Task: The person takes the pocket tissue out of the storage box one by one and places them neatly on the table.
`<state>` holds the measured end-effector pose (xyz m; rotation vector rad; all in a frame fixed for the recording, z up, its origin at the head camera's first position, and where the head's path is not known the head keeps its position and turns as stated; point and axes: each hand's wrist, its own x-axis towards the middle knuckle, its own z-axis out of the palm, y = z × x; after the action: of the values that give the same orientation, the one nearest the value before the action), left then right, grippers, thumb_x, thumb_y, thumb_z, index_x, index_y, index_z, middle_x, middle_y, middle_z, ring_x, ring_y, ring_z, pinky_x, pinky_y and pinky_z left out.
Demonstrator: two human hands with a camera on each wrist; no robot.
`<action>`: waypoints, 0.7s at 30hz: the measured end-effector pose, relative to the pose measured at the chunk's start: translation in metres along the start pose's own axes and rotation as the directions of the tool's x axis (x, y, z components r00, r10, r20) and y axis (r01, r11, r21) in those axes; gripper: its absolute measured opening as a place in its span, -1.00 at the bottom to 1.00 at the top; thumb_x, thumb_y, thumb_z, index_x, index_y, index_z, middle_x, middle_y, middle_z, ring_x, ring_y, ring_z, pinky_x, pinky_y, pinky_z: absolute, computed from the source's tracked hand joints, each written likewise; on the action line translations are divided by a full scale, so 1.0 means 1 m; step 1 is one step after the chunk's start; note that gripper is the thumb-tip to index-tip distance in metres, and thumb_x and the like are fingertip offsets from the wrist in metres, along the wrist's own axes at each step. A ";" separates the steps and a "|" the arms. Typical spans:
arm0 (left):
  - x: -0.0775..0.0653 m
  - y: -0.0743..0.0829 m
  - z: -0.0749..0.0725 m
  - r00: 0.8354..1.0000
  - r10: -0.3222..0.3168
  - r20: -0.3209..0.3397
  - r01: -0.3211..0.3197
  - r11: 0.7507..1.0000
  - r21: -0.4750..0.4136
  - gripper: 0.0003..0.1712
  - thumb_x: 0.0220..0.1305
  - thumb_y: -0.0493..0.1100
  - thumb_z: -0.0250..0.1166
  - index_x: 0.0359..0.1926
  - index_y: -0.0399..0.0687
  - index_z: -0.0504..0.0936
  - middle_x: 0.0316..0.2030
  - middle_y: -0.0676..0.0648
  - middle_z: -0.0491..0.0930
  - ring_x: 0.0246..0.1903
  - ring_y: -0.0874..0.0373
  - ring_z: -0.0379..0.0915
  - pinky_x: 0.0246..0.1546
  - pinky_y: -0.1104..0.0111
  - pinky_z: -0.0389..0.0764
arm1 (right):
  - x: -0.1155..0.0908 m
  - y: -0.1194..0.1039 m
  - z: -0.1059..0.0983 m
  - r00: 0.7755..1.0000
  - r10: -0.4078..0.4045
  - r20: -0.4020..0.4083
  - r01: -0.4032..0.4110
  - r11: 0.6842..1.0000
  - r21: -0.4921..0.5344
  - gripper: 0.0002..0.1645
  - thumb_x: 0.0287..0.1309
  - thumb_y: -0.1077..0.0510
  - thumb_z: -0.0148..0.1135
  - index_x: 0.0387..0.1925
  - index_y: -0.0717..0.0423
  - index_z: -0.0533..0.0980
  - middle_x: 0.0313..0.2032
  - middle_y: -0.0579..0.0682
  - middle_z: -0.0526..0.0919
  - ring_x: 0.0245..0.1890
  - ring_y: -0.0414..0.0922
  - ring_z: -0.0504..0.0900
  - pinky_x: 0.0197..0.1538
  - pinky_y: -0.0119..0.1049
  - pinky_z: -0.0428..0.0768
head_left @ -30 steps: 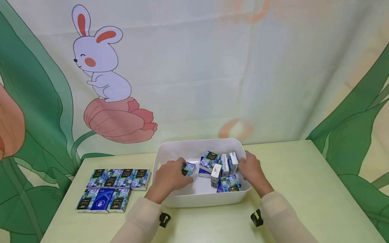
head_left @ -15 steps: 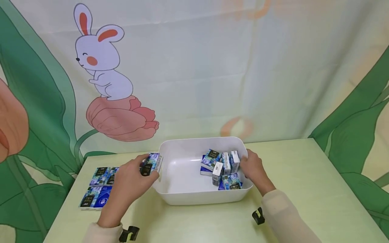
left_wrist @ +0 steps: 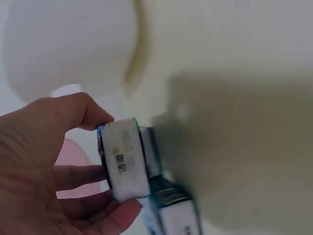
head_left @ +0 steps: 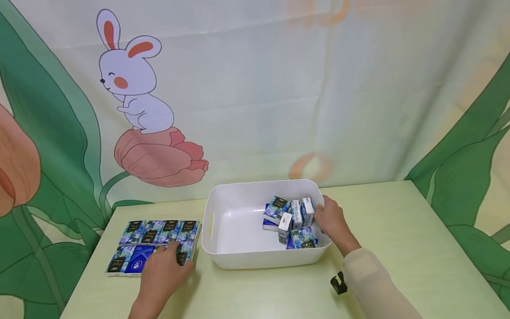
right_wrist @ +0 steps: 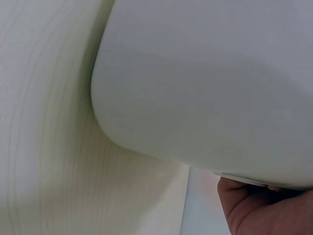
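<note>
My left hand (head_left: 162,275) pinches a small tissue pack (head_left: 184,252) with a blue floral wrapper, at the right end of the front row on the table. In the left wrist view the thumb and fingers hold this pack's two sides, with its white printed edge (left_wrist: 128,159) facing the camera. Around it lie two rows of similar tissue packs (head_left: 151,231), one of them plain dark blue (head_left: 139,259). My right hand (head_left: 334,226) grips the right end of a white plastic bin (head_left: 271,261); its fingers are partly hidden at the handle in the right wrist view.
Several more tissue packs (head_left: 277,208) lie jumbled in the bin's right half, some standing on edge. A pale yellow-green table (head_left: 398,248) carries everything. Behind it hangs a curtain (head_left: 255,110) printed with a rabbit and flowers.
My left hand has lifted a tissue pack out of the bin's left half, carried it left over the rim and lowered it to the front row's end. The right hand stays at the bin.
</note>
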<state>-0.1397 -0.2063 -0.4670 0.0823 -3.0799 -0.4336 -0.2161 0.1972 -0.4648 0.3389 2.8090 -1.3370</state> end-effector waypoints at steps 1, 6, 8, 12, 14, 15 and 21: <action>0.001 -0.001 0.005 1.000 -0.009 0.002 0.009 1.000 0.005 -0.20 0.03 0.07 0.44 0.17 -0.44 0.55 -0.04 -0.52 0.55 -0.09 -0.45 0.52 -0.12 -0.22 0.55 | 0.000 0.000 0.000 1.000 0.001 0.000 -0.001 1.000 0.004 -0.51 0.43 0.23 -0.14 0.26 0.39 0.38 0.03 0.46 0.57 -0.23 0.25 0.65 -0.49 -0.15 0.62; 0.003 -0.006 0.024 0.999 -0.039 -0.011 0.039 0.999 0.012 -0.23 0.01 0.02 0.46 0.10 -0.52 0.55 0.00 -0.53 0.46 -0.04 -0.47 0.43 -0.05 -0.25 0.51 | 0.001 0.002 -0.001 1.000 0.014 0.010 -0.014 0.999 0.029 -0.51 0.44 0.22 -0.15 0.27 0.38 0.37 0.03 0.46 0.56 -0.29 0.20 0.65 -0.53 -0.20 0.61; 0.002 -0.008 0.026 0.999 -0.038 -0.025 0.038 0.999 0.014 -0.25 0.01 0.00 0.46 0.07 -0.54 0.55 -0.01 -0.53 0.45 -0.04 -0.46 0.42 -0.06 -0.25 0.51 | 0.002 0.001 0.000 1.000 0.013 0.014 -0.013 1.000 0.026 -0.51 0.44 0.22 -0.15 0.28 0.39 0.36 0.04 0.46 0.56 -0.28 0.21 0.66 -0.53 -0.20 0.61; 0.003 0.001 0.019 0.994 -0.006 -0.109 0.004 1.000 -0.020 -0.31 0.07 -0.04 0.42 0.07 -0.53 0.56 -0.02 -0.50 0.46 -0.04 -0.44 0.42 -0.06 -0.22 0.50 | 0.001 -0.001 -0.001 1.000 0.007 0.011 -0.007 1.000 0.015 -0.51 0.44 0.22 -0.14 0.28 0.40 0.36 0.04 0.48 0.55 -0.25 0.24 0.66 -0.51 -0.18 0.63; 0.004 0.014 0.008 0.980 0.039 -0.196 -0.053 0.997 -0.063 -0.37 0.12 -0.08 0.39 0.10 -0.48 0.58 -0.03 -0.46 0.48 -0.06 -0.40 0.45 -0.09 -0.20 0.51 | 0.000 -0.001 -0.002 1.000 0.003 0.011 -0.003 1.000 0.014 -0.51 0.43 0.22 -0.14 0.26 0.40 0.37 0.03 0.48 0.55 -0.25 0.25 0.66 -0.50 -0.17 0.63; 0.005 0.023 0.002 0.967 0.073 -0.245 -0.096 0.992 -0.084 -0.42 0.13 -0.13 0.38 0.11 -0.44 0.59 -0.04 -0.44 0.50 -0.08 -0.38 0.46 -0.13 -0.18 0.53 | 0.000 -0.001 -0.002 1.000 0.003 0.009 -0.004 1.000 0.014 -0.52 0.43 0.22 -0.14 0.26 0.40 0.37 0.03 0.48 0.56 -0.25 0.25 0.66 -0.50 -0.17 0.63; 0.013 0.077 -0.031 0.873 0.303 -0.382 -0.351 0.934 -0.062 -0.54 0.11 -0.35 0.31 0.10 -0.27 0.66 -0.10 -0.33 0.56 -0.18 -0.24 0.51 -0.28 -0.04 0.59 | 0.000 0.000 0.000 1.000 0.012 0.008 -0.012 1.000 0.026 -0.51 0.43 0.23 -0.15 0.26 0.39 0.38 0.04 0.47 0.55 -0.22 0.25 0.65 -0.50 -0.17 0.62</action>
<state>-0.1550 -0.1421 -0.4155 -0.3232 -2.6169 -0.5278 -0.2157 0.1974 -0.4647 0.3495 2.7810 -1.3703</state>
